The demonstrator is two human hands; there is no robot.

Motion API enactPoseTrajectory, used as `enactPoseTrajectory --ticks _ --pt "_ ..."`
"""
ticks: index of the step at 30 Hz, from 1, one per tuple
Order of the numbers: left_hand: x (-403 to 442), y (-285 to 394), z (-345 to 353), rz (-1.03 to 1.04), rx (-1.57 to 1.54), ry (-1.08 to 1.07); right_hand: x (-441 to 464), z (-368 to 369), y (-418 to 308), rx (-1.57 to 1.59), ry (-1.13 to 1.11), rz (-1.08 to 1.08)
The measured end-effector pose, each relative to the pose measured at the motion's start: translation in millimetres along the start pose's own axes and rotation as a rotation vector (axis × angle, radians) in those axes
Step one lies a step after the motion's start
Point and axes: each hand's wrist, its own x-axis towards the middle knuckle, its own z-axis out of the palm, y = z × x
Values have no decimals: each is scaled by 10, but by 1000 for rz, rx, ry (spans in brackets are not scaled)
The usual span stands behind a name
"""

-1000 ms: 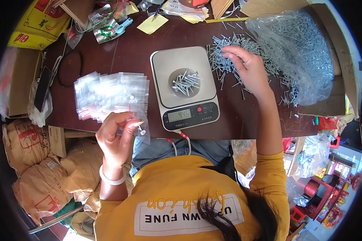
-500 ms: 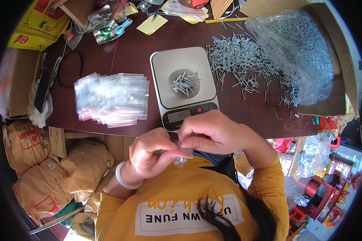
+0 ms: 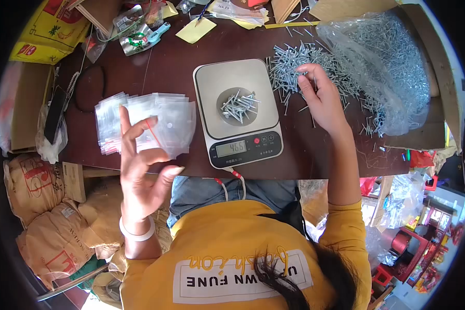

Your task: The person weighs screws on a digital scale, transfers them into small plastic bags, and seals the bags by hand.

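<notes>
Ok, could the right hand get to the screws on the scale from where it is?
Probably yes. The right hand is at the loose screw pile, just beside the scale. Nothing visible blocks the way between, and the screws on the scale look uncovered.

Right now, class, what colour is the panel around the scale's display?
The panel is black, as the head view shows.
</notes>
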Motion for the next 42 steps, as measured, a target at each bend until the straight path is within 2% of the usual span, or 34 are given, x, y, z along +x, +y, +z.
enactPoseTrajectory --ticks 1,3,5,6,7,9,14,17,21,24,27,30,31,33,36,39,42 --pt "-12 15 -1 6 51 -59 14 -16 36 -30 -12 23" --pt "1 20 29 48 -61 -140 25 27 137 -155 31 -136" --pt "-66 50 83 -87 -203 -175 52 30 7 -251 -7 -275" --pt "-39 37 174 31 -198 -132 21 69 -89 -171 -119 -285" --pt "-54 86 220 -7 -207 -113 -35 128 -197 -92 -229 -293" --pt "-15 139 284 74 -183 -160 -115 311 -312 -8 -365 -263" --pt "-21 188 376 26 -205 -222 -142 572 -337 5 -277 -360" --pt "15 191 400 47 -161 -181 -158 574 -344 455 -280 -142" --pt "17 211 436 1 -142 -178 -153 551 -294 490 -265 -141" --pt "16 212 446 12 -134 -170 -194 462 -322 42 -192 -230" --pt "12 207 421 5 -140 -154 -234 449 -214 -13 -140 -278" --pt "13 205 390 0 -143 -143 -254 255 -83 44 -175 -221" --pt "11 203 380 -5 -144 -144 -277 168 -39 75 -153 -118" --pt "7 196 373 -17 -151 -144 -247 -54 239 -118 -166 -186" --pt "2 186 390 -20 -160 -135 -357 -212 380 -405 -232 -106" --pt "12 189 409 2 -159 -129 -370 -164 378 -452 -174 -195" --pt "23 232 404 -8 -156 -159 -296 -108 204 -105 -111 -163"
